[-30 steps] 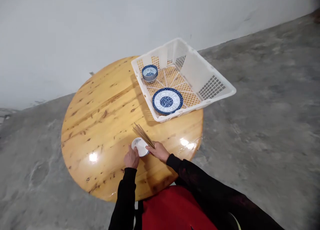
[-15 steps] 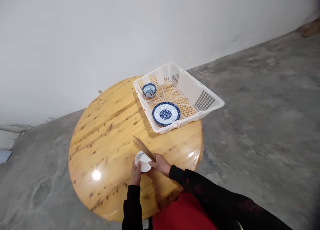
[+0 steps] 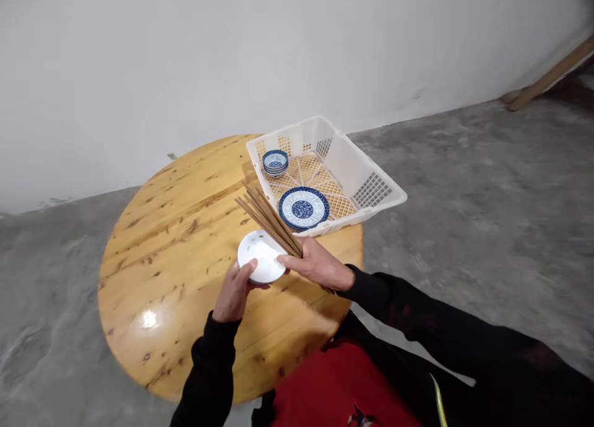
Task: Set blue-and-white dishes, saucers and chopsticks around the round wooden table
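Note:
My left hand (image 3: 235, 291) is closed on the left rim of a small white saucer (image 3: 260, 254), thumb on top. The right hand (image 3: 320, 263) is wrapped round a bundle of brown chopsticks (image 3: 271, 219), and its thumb presses the saucer's right edge. From that hand the chopsticks slant up and left, past the saucer toward the basket's near side. Both hands are raised over the front of the round wooden table (image 3: 167, 254). Whether more saucers lie under the top one is hard to make out.
On the table's far right stands a white plastic basket (image 3: 378, 167), partly overhanging the edge. Inside are a stack of blue-and-white bowls (image 3: 275, 162) and blue-patterned plates (image 3: 304, 208). A white wall (image 3: 185, 62) rises behind; a wooden leg (image 3: 552, 74) shows at far right.
Both hands have lifted the saucer and chopsticks up toward me and closer to the basket. My view has shifted slightly to the right.

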`<state>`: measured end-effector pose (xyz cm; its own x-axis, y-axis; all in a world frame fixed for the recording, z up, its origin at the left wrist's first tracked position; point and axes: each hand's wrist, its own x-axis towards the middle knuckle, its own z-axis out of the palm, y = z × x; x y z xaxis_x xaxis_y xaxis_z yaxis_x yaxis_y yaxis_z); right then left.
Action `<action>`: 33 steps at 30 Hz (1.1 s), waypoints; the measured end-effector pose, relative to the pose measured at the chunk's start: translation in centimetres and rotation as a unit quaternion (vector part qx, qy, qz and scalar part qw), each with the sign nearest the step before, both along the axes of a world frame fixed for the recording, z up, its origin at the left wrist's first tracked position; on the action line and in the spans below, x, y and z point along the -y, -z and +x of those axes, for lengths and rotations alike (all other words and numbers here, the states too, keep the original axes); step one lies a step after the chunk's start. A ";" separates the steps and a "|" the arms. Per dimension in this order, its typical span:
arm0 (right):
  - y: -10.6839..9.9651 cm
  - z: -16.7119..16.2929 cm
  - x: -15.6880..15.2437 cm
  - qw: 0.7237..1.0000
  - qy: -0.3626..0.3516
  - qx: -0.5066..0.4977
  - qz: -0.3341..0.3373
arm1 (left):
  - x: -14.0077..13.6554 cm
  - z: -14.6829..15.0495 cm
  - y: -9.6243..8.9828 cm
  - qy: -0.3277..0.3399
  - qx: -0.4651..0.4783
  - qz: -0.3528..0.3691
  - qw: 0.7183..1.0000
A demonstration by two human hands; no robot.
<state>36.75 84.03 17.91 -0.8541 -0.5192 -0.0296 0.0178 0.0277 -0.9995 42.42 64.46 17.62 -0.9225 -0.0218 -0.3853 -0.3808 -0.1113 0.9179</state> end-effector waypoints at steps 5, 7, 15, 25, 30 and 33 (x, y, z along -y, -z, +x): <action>-3.3 -5.3 -3.6 0.999 -0.019 -0.035 0.014 | -3.1 -4.9 -3.7 0.007 -0.029 -0.045 0.999; -4.1 -8.2 -5.5 0.999 -0.027 -0.041 0.022 | -5.1 -7.5 -4.5 -0.002 -0.040 -0.050 0.998; -3.3 -19.7 -12.8 0.999 -0.045 -0.005 -0.015 | -13.2 -18.7 -2.7 -0.054 -0.032 -0.013 0.998; -1.6 -29.1 -18.6 0.994 0.041 0.095 -0.024 | -17.2 -31.1 3.2 -0.062 0.016 0.047 0.997; -1.8 -29.0 -23.2 0.982 0.157 0.101 -0.008 | -18.4 -35.8 7.8 -0.112 0.090 0.055 0.988; -1.5 -28.2 -26.0 0.970 0.210 0.121 0.022 | -18.9 -37.7 10.3 -0.142 0.137 0.050 0.979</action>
